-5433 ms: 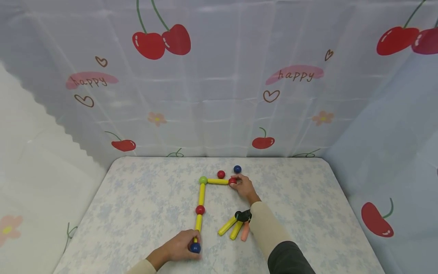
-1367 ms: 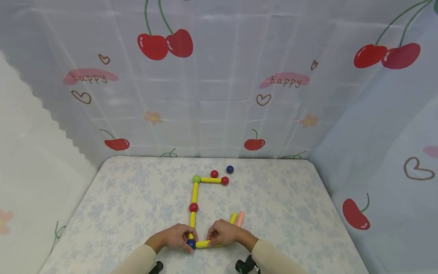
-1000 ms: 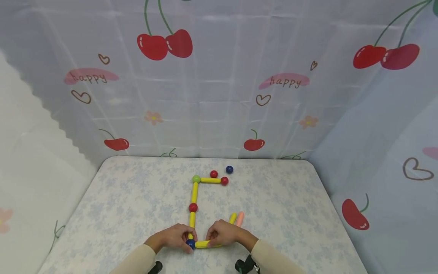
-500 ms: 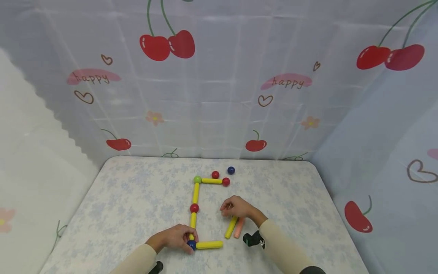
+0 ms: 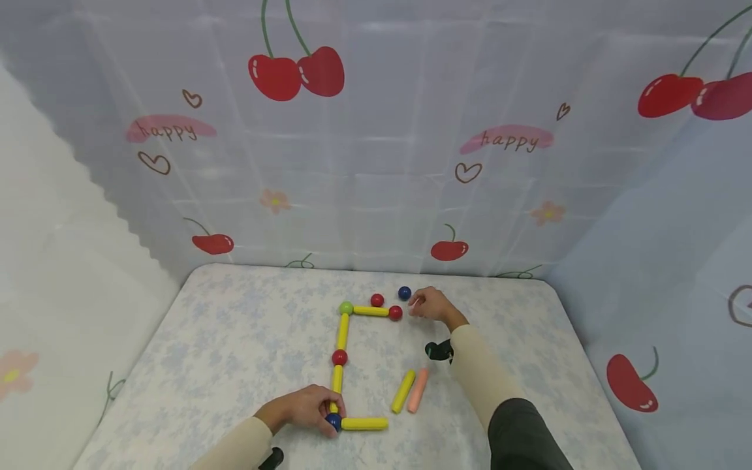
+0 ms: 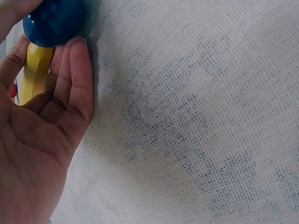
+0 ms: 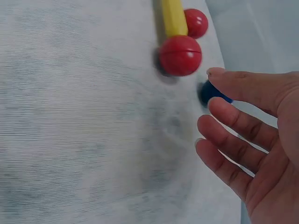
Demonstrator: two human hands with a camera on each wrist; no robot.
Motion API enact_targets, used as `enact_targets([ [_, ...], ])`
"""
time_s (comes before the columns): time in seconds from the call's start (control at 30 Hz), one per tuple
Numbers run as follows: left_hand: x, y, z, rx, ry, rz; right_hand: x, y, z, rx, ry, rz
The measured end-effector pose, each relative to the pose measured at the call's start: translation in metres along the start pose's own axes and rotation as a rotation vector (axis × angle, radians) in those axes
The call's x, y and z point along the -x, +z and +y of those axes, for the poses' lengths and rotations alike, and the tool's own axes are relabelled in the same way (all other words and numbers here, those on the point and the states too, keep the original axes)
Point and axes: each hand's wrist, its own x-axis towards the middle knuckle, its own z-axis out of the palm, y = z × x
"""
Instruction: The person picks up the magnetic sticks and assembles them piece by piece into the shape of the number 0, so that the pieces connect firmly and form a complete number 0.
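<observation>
Near the front of the table my left hand (image 5: 305,408) pinches a blue ball (image 5: 333,422) between thumb and fingers; the left wrist view shows this ball (image 6: 56,21) with a yellow rod (image 6: 37,70) against it. Another yellow rod (image 5: 364,423) extends right from that ball. Rods and balls run up past a red ball (image 5: 339,357) to a green ball (image 5: 346,307), then right to a red end ball (image 5: 395,313). Toward the back, my right hand (image 5: 435,305) holds nothing, fingers loosely bent beside a loose blue ball (image 5: 404,293); its thumb partly covers that ball (image 7: 212,95) in the right wrist view.
A loose red ball (image 5: 377,299) lies behind the top rod. A yellow rod (image 5: 403,391) and a pink rod (image 5: 418,390) lie side by side right of the middle. Behind the table's far edge hangs a printed curtain (image 5: 364,163).
My right hand has let go of the bottom yellow rod and moved away toward the back, near the loose blue ball. My left hand stays on the corner blue ball.
</observation>
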Motion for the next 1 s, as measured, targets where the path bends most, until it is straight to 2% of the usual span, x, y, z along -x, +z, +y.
enact_targets([
  [0.2,0.0,0.002,-0.003,-0.017,0.009,0.007,-0.019,-0.007,-0.007,0.013,0.068,0.071],
  [0.4,-0.003,0.002,-0.003,-0.012,0.01,0.033,-0.035,0.001,-0.011,0.012,0.041,0.086],
  [0.5,-0.003,0.003,-0.003,-0.001,0.01,0.038,-0.041,0.007,-0.009,0.032,0.04,0.064],
  [0.7,-0.003,0.006,-0.002,0.005,0.018,0.045,-0.044,0.012,-0.001,0.054,0.065,0.037],
  [0.8,-0.003,0.006,-0.003,0.008,0.001,0.051,-0.043,0.013,-0.002,0.035,0.073,0.041],
  [1.0,-0.002,0.004,-0.004,0.003,-0.01,0.053,-0.039,0.013,-0.003,0.062,0.078,0.065],
])
